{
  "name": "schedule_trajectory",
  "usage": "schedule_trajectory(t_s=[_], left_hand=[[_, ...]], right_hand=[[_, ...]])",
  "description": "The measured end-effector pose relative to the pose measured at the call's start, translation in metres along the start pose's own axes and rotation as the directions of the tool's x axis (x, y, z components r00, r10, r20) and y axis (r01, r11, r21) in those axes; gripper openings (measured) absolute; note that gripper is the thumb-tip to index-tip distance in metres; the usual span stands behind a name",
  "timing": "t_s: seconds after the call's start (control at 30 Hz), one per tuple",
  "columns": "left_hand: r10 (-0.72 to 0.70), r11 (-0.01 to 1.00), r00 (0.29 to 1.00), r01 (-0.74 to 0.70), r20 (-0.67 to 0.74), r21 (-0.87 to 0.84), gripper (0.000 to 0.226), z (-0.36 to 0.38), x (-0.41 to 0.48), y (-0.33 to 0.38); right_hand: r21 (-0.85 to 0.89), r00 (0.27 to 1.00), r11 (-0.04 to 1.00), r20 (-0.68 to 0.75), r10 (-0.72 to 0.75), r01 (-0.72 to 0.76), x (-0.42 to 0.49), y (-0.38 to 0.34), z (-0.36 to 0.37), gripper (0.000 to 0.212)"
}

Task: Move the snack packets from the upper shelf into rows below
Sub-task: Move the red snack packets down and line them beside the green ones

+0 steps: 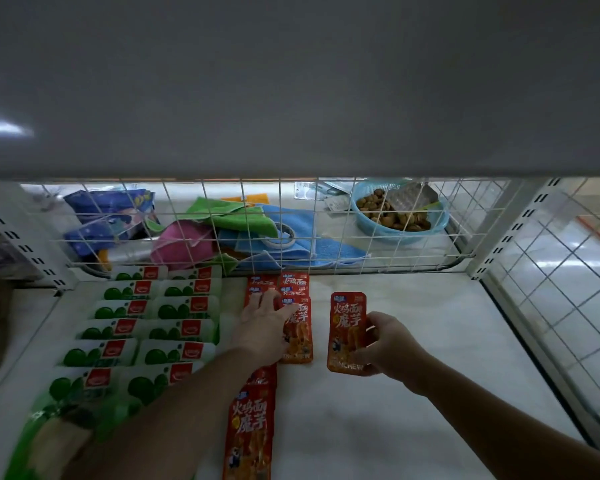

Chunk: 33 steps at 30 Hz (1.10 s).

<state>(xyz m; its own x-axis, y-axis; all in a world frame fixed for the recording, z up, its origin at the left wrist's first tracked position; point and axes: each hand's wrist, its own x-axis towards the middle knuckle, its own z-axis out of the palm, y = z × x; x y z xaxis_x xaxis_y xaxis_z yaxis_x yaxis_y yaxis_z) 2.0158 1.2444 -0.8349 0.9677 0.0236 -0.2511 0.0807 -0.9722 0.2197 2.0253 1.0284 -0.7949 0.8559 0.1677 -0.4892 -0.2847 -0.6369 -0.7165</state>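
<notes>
Right red packet (346, 332) reads 火鸡面 over 魔芋, with NCREW along its near edge. Same 火鸡面 魔芋 on the near red packet (250, 431). Middle red packet (300, 337) shows 芋 and CREW. The print on the green packets (174, 332), left, is too blurred to read.

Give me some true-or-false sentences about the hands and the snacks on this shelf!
1. The right hand holds a red packet. True.
2. The left hand lifts a green packet. False: its straight fingers rest on the rows of red packets.
3. The green-and-white packets lie in two columns. True.
4. The blue basket is empty. False: brown lumps fill it.
</notes>
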Motion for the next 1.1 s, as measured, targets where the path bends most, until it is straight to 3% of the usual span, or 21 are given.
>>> schedule_trajectory(t_s=[0.17,0.33,0.5,0.7,0.87,1.1], left_hand=[[0.009,0.999,1.0,-0.008,0.012,-0.039,0.082,0.001,-0.002,-0.001],[-0.02,0.971,0.999,0.007,-0.049,-0.239,0.08,-0.01,-0.003,-0.007],[-0.065,0.962,0.986,0.021,-0.154,-0.272,0.066,-0.018,-0.011,-0.027],[-0.065,0.964,0.988,0.027,-0.137,-0.265,0.062,-0.02,-0.02,-0.048],[-0.08,0.965,0.989,0.046,-0.123,-0.26,0.062,-0.021,-0.023,-0.053],[-0.078,0.967,0.991,0.049,-0.108,-0.25,0.064,-0.022,-0.027,-0.048]], right_hand=[[-0.012,1.0,1.0,0.014,0.004,-0.004,0.003,-0.003,0.009,0.044],[-0.098,0.999,0.994,0.002,0.039,-0.039,0.009,-0.011,0.03,0.035],[-0.096,0.997,0.994,0.038,0.06,-0.057,0.017,-0.024,0.061,0.029],[-0.208,0.999,0.978,-0.033,0.019,-0.025,0.022,-0.022,0.084,0.026],[-0.305,0.992,0.952,-0.124,-0.034,-0.006,0.02,-0.018,0.088,0.035],[-0.352,0.992,0.935,-0.099,-0.076,0.037,0.018,-0.019,0.089,0.034]])
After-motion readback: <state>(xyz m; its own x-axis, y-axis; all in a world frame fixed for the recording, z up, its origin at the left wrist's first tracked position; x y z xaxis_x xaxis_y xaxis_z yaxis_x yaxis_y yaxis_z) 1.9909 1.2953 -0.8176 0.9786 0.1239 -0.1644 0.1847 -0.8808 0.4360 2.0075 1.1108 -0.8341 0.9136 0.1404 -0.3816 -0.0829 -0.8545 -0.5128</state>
